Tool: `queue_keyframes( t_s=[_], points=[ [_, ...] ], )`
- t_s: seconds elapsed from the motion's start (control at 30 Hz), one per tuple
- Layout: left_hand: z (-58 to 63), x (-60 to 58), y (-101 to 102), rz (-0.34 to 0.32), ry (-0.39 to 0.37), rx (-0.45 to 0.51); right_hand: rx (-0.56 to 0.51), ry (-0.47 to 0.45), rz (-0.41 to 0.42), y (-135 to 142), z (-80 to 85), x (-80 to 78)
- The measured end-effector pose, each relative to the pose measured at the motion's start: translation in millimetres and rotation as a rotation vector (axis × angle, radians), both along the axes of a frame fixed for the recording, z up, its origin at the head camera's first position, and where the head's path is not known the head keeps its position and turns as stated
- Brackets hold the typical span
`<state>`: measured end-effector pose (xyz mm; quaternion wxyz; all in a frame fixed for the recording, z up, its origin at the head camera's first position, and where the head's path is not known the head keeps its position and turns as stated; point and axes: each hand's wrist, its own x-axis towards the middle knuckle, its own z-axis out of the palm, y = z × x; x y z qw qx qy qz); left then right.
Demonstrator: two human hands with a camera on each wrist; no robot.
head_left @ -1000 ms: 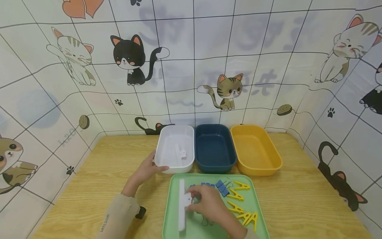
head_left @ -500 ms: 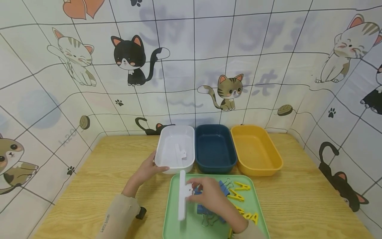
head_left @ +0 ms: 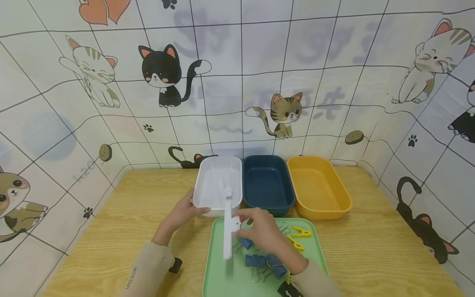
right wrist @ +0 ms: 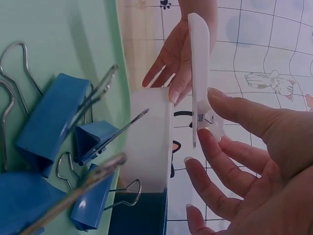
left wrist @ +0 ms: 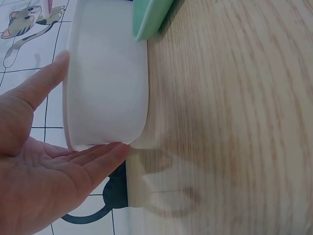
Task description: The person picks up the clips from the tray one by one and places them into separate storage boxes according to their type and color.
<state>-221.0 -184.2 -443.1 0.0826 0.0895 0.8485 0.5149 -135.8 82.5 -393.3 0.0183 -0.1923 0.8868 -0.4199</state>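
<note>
My right hand (head_left: 259, 229) pinches a long white bag clip (head_left: 227, 233) by its animal-shaped grip, between thumb and fingertips. The clip is raised over the green tray (head_left: 213, 268), its far end at the front rim of the white bin (head_left: 206, 181). Inside that bin lies another white bag clip (head_left: 227, 192), partly covered by the held one. At the bin's front left corner, my left hand (head_left: 183, 210) rests with its thumb on the rim and its fairly straight fingers against the side. Blue binder clips (right wrist: 58, 117) lie on the tray below my right hand.
A dark blue bin (head_left: 268, 185) and a yellow bin (head_left: 319, 189) stand right of the white one, in a row by the patterned wall. Yellow spring clips (head_left: 301, 232) lie at the tray's right side; my right arm hides some. Wooden tabletop (head_left: 378, 247) surrounds the tray.
My right hand has lifted the bag clip off the tray and carried it forward toward the white bin. My left hand stays at the bin's corner.
</note>
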Motion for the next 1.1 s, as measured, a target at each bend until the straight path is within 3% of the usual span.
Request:
queue_keyframes(
  t_s=[0.47, 0.87, 1.1],
  points=[
    [-4.5, -1.5, -0.4, -0.003, 0.023, -0.005, -0.048, 0.01, -0.038, -2.7, 0.6, -18.7],
    [-0.7, 0.6, -0.2, -0.02, 0.029, 0.01, -0.047, 0.031, -0.07, -2.7, 3.7, -35.7],
    [-1.6, 0.0, -0.4, -0.017, 0.031, -0.001, -0.06, 0.0, -0.06, -2.0, 6.4, -46.1]
  ],
)
